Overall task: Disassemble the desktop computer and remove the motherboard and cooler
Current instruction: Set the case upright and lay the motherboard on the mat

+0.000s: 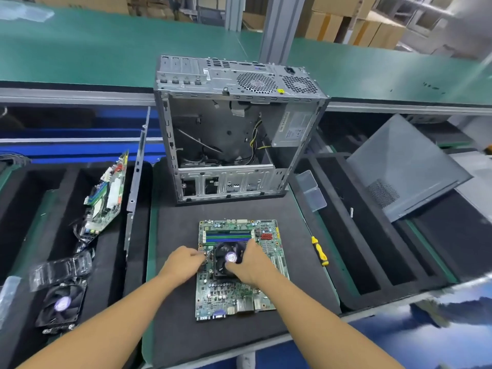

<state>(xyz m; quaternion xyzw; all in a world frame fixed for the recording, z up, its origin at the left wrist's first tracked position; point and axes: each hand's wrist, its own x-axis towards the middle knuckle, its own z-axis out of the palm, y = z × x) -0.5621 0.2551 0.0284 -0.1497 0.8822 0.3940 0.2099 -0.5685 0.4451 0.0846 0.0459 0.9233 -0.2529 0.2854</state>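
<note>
Now the motherboard [239,296] lies flat on the near worktop [175,230], cooler [226,265] on top. Fingers of the right hand [253,265] wrap the cooler. Left hand [183,262] fingers curl at its left edge; what they hold, I cannot tell. Free any cable first, then lift straight.

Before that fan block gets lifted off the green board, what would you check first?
1. Motherboard out of the case, flat on the mat: ok.
2. Right hand grips the cooler: ok.
3. Cooler unplugged, where the left hand works: cannot tell.
4. Cooler unscrewed: cannot tell, the hands hide it.
5. Screwdriver lying close on the right: ok.
</note>
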